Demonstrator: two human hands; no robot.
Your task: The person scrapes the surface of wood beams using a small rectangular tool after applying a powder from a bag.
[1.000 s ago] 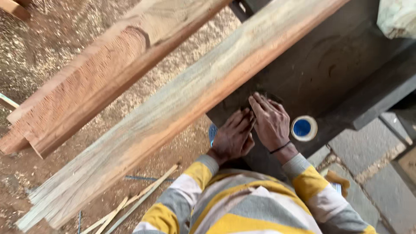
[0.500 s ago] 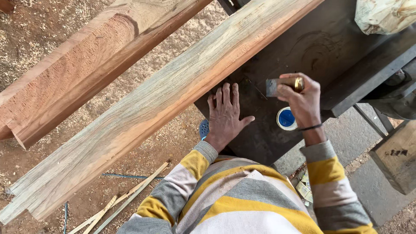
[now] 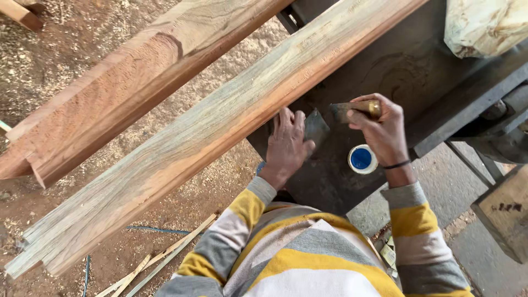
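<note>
1. Scraper blade [image 3: 317, 127], flat and dark, lies on the dark metal worktop [image 3: 330, 187], pinned under the thumb side of the left hand [image 3: 286, 144], whose fingers are spread flat and reach to the edge of the long plank.
2. Right hand [image 3: 379, 126] has its grip clamped on a small brass-ended tool [image 3: 357, 109], whose tip points at the blade.
3. Between the two wrists sits a round white tin with a blue centre [image 3: 362, 159] on the worktop.
4. Beyond the hands, a long grey-brown plank [image 3: 209, 137] runs diagonally across the worktop.
5. Farther off lies a reddish beam [image 3: 126, 82] over sawdust-covered ground [image 3: 66, 38].
</note>
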